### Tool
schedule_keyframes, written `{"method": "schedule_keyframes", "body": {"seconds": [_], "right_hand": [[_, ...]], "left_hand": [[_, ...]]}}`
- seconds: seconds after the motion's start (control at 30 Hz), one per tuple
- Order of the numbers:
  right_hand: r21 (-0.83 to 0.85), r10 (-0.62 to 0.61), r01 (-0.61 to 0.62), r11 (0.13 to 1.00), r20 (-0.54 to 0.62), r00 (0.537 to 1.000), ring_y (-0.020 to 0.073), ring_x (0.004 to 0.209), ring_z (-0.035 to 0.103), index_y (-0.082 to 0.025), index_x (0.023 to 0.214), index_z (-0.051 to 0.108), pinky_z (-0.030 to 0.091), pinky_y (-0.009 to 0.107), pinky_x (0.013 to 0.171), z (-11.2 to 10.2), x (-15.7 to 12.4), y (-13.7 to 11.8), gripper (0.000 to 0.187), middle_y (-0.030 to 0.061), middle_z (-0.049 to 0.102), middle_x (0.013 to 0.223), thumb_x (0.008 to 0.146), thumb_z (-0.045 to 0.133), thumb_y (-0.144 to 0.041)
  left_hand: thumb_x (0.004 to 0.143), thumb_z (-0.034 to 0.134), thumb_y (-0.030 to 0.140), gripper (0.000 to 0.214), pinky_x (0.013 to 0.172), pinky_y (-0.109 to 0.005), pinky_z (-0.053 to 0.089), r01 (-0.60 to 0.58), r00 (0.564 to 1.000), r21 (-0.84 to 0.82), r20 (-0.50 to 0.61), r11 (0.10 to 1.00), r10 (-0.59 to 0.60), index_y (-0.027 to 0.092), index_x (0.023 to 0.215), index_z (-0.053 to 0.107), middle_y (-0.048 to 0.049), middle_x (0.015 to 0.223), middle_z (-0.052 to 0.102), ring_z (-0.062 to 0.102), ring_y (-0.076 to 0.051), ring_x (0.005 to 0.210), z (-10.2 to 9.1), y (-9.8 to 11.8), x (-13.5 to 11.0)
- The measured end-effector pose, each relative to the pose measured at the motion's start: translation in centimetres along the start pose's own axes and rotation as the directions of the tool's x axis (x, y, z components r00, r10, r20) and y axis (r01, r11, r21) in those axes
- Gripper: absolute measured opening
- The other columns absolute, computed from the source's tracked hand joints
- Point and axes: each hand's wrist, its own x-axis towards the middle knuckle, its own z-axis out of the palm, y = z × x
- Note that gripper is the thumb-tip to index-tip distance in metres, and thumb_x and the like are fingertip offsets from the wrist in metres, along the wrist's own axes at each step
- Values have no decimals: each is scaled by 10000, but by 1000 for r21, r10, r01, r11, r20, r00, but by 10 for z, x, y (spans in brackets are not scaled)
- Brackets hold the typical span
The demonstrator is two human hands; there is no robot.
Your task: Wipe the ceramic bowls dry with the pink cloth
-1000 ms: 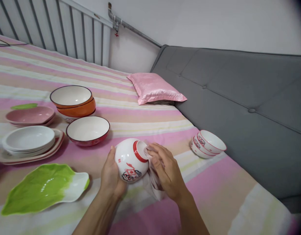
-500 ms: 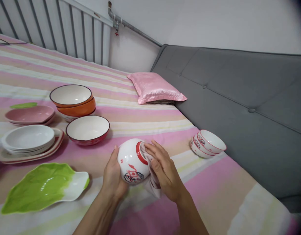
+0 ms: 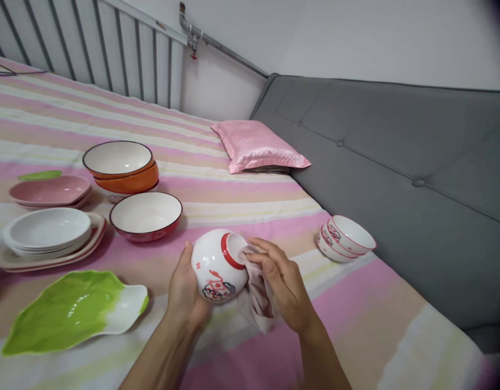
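Note:
My left hand (image 3: 183, 292) is wrapped round a small white bowl (image 3: 215, 265) with a red foot ring and a red and black drawing; the bowl is tipped so its base faces up and to the right. My right hand (image 3: 280, 284) presses a pale pink cloth (image 3: 258, 300) against the bowl's base, fingers closed on the cloth. Both are held just above a pink striped bedsheet (image 3: 241, 200).
Two small red-patterned bowls (image 3: 345, 238) lie stacked to the right by a grey padded headboard (image 3: 396, 162). To the left are a red bowl (image 3: 146, 215), stacked orange bowls (image 3: 122, 165), white plates (image 3: 46, 230), pink plates (image 3: 50, 190) and a green leaf dish (image 3: 71, 310). A pink pillow (image 3: 255, 145) lies behind.
The bowl has turned a little in my left hand and dropped back slightly left. My right hand has rubbed the cloth across the base and shifted lower.

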Motion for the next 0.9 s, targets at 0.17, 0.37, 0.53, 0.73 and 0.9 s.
{"method": "schedule_keyframes", "body": {"seconds": [0.17,0.37,0.53,0.73,0.9], "right_hand": [[151,4,-17,988,90,996,222,1222,511,-320,1281,499,399,420,1029,2,-1,-2,367,31,564,1296,966,344,-424],[37,-44,39,999,117,992,227,1388,272,-289,1328,465,307,430,1113,8,-1,-6,405,19,439,1426,968,331,-418],[-181,-76,87,980,67,995,226,1417,183,-279,1379,394,228,475,1142,12,0,-1,427,12,404,1452,968,334,-381],[-299,-60,73,951,54,997,215,1413,191,-283,1419,318,235,470,1144,14,0,4,457,-8,376,1469,970,331,-363],[-249,-25,35,968,41,999,201,1381,275,-276,1444,257,279,434,1133,15,0,5,487,9,336,1490,972,325,-374]], "left_hand": [[931,345,421,505,835,-471,526,31,999,3,19,1000,-31,63,1189,590,-190,999,708,686,-296,906,3,0,-2],[931,338,417,516,842,-467,524,75,996,0,47,997,-74,56,1213,575,-200,1033,696,682,-300,919,4,-1,-4],[931,345,411,500,829,-456,533,61,998,15,32,998,-62,69,1210,581,-189,1021,702,687,-295,906,6,-1,-3],[934,333,419,503,815,-451,541,49,998,10,33,999,-50,75,1196,591,-176,985,715,693,-290,886,4,0,-3],[934,345,417,491,791,-436,553,44,999,24,28,999,-45,82,1195,591,-173,974,718,699,-285,859,5,1,-5]]}}
